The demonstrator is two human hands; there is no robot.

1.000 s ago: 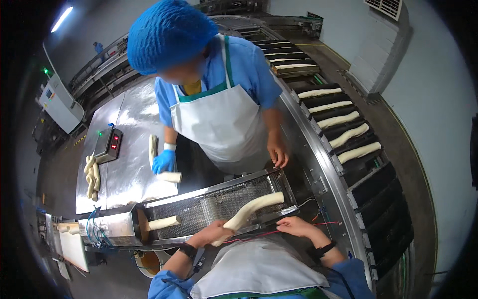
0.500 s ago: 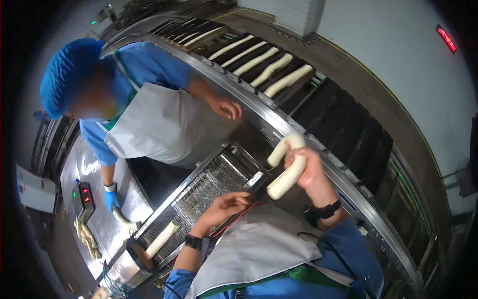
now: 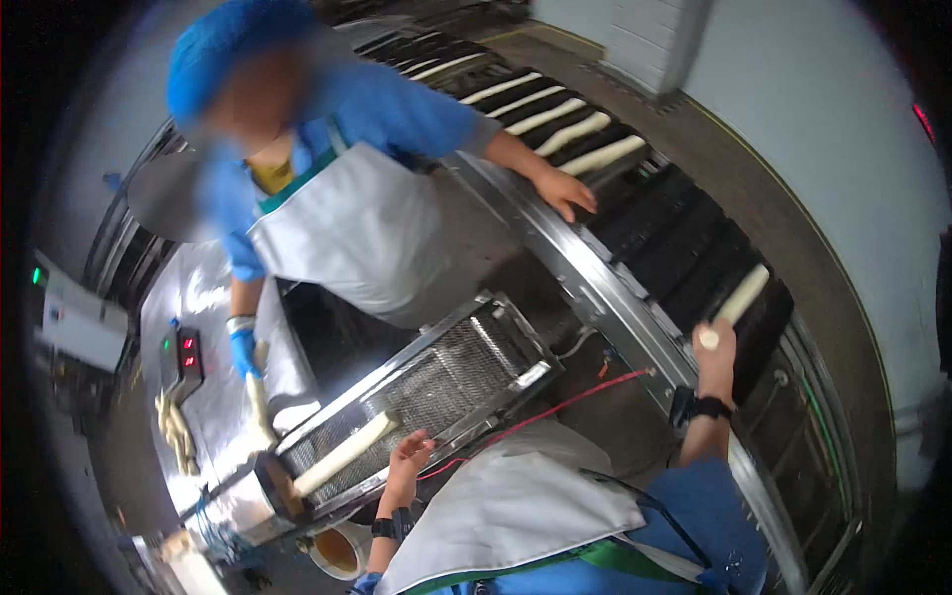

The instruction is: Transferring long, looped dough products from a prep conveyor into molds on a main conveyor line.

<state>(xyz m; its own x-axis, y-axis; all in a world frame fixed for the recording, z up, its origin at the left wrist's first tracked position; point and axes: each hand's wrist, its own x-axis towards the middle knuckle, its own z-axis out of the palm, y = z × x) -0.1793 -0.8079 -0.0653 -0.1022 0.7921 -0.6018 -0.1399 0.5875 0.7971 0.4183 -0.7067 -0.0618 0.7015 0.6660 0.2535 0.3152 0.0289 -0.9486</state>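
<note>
My right hand [image 3: 715, 349] grips a white dough strip [image 3: 744, 293], which lies along a black grooved tray [image 3: 674, 228] on the right-hand conveyor. My left hand [image 3: 411, 458] is open beside the near rail of the steel mesh belt [image 3: 446, 382], holding nothing. On that belt another dough strip [image 3: 342, 451] comes out of the steel housing [image 3: 260, 486], a little left of my left hand.
A co-worker [image 3: 347, 218] stands across, one bare hand on the conveyor rail, the gloved one on dough at a steel table [image 3: 228, 297] with a scale [image 3: 181, 357]. Filled trays [image 3: 535, 124] curve back. A red cable [image 3: 565, 402] runs near me. A bucket [image 3: 337, 550] is below.
The dough piece my right hand held bent has moved right and now lies stretched on the tray. The strip on the mesh belt reaches farther out. The co-worker's bare hand has moved right.
</note>
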